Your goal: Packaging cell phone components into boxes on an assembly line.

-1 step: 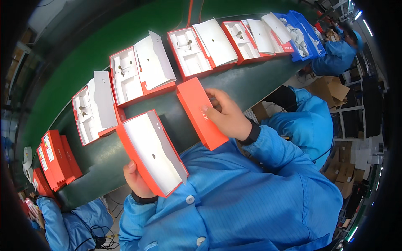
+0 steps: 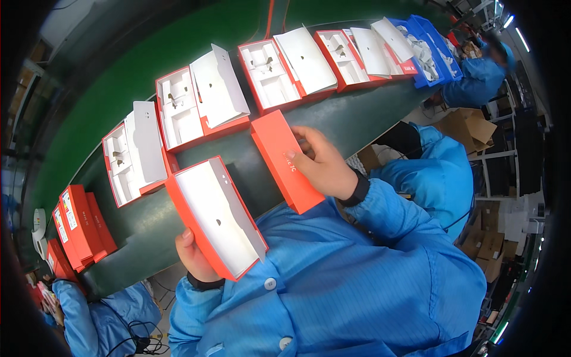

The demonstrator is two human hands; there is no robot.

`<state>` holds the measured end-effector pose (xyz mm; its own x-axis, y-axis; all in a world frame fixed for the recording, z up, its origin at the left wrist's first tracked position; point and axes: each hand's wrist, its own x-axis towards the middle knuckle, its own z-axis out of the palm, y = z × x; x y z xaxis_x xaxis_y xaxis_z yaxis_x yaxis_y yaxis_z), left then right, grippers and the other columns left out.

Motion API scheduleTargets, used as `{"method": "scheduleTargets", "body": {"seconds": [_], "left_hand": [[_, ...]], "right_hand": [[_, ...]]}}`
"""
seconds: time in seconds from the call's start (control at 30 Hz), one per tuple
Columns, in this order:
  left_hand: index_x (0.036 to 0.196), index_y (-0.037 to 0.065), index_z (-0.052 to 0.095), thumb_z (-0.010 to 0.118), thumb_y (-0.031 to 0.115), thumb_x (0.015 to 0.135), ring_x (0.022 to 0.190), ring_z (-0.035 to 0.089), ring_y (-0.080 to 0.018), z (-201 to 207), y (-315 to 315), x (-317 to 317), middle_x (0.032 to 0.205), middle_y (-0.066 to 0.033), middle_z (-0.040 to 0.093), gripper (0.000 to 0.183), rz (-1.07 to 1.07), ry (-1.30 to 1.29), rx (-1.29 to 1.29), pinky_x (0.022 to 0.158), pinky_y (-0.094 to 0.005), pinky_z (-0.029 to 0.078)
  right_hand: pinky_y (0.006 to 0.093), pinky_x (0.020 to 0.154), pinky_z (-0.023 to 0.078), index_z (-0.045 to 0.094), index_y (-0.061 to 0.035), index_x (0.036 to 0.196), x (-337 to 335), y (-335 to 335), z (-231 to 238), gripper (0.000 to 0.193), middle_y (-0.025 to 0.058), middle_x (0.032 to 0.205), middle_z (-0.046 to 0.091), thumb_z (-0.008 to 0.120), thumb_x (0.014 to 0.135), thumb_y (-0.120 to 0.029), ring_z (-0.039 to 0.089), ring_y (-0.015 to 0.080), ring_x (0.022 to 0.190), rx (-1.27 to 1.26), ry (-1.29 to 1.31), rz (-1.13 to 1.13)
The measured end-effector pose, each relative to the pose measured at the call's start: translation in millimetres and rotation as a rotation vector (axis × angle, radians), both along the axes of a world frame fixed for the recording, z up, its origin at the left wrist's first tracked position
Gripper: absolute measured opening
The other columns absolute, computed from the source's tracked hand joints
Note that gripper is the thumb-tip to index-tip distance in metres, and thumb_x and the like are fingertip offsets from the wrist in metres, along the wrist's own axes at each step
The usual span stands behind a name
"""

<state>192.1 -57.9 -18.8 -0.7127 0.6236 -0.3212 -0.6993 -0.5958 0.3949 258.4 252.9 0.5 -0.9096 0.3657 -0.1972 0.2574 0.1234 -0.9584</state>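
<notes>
My left hand grips the near-left side of a red cardboard box part, tilted toward me, with white card inside it. In my right hand is a red oblong box, printed face up, thumb on top and fingers along its far edge. Whether this is a lid or a whole closed box cannot be made out. The two red pieces are held apart, over the table's near edge. Beyond them stand open red boxes with white compartmented inserts, white card flaps lying beside them.
Closed red boxes are stacked at the left end of the dark green table. Blue bins with white pieces stand at the far right. Co-workers in blue sit at lower left and right; another is farther off.
</notes>
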Motion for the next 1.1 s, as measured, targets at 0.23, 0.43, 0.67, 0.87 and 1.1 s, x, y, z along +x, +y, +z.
{"method": "scheduleTargets", "body": {"seconds": [0.23, 0.43, 0.67, 0.87, 1.1], "left_hand": [[0.142, 0.008, 0.055, 0.053, 0.042, 0.099, 0.121, 0.067, -0.0291, -3.0, -2.0, 0.2, 0.138, -0.0116, 0.065, 0.056, -0.033, 0.035, 0.003, 0.102, -0.0458, 0.056], [0.143, 0.007, 0.055, 0.052, 0.044, 0.100, 0.121, 0.067, -0.0283, -8.7, -6.5, 1.7, 0.138, -0.0114, 0.065, 0.057, -0.017, 0.030, -0.044, 0.101, -0.0450, 0.056], [0.141, 0.008, 0.055, 0.052, 0.044, 0.099, 0.120, 0.067, -0.0286, -4.4, -4.6, 3.6, 0.137, -0.0114, 0.065, 0.055, -0.025, 0.037, -0.075, 0.102, -0.0446, 0.056], [0.141, 0.009, 0.055, 0.053, 0.043, 0.098, 0.121, 0.067, -0.0292, -5.3, -7.5, 4.2, 0.137, -0.0116, 0.065, 0.055, -0.006, 0.033, -0.069, 0.103, -0.0450, 0.055], [0.143, 0.008, 0.054, 0.052, 0.042, 0.099, 0.123, 0.066, -0.0288, 4.8, -6.8, 6.5, 0.140, -0.0119, 0.064, 0.056, 0.048, 0.075, -0.038, 0.104, -0.0451, 0.055]], "right_hand": [[0.0374, 0.096, 0.056, 0.049, 0.0071, 0.142, 0.1, 0.3, -1.3, 0.051, 0.0198, 0.135, 0.053, 0.067, 0.104, -0.022, 0.065, 0.0256, 0.113, -0.056, -0.018, 0.009], [0.0364, 0.093, 0.056, 0.054, 0.0068, 0.136, 0.3, 0.3, -1.5, 0.045, 0.0182, 0.129, 0.059, 0.067, 0.103, -0.021, 0.067, 0.0223, 0.108, -0.060, -0.019, 0.018], [0.0360, 0.091, 0.057, 0.056, 0.0067, 0.134, -0.7, -0.9, 1.6, 0.045, 0.0162, 0.124, 0.064, 0.069, 0.102, -0.021, 0.067, 0.0207, 0.105, -0.087, -0.013, 0.056], [0.0313, 0.089, 0.056, 0.053, 0.0039, 0.141, -3.4, -0.9, -4.2, 0.046, 0.0121, 0.120, 0.069, 0.066, 0.101, -0.014, 0.067, 0.0135, 0.102, -0.068, -0.005, 0.128], [0.0325, 0.091, 0.056, 0.056, 0.0034, 0.139, -4.5, -5.1, 9.6, 0.043, 0.0127, 0.114, 0.069, 0.067, 0.101, -0.013, 0.067, 0.0166, 0.103, -0.067, -0.056, 0.077]]}}
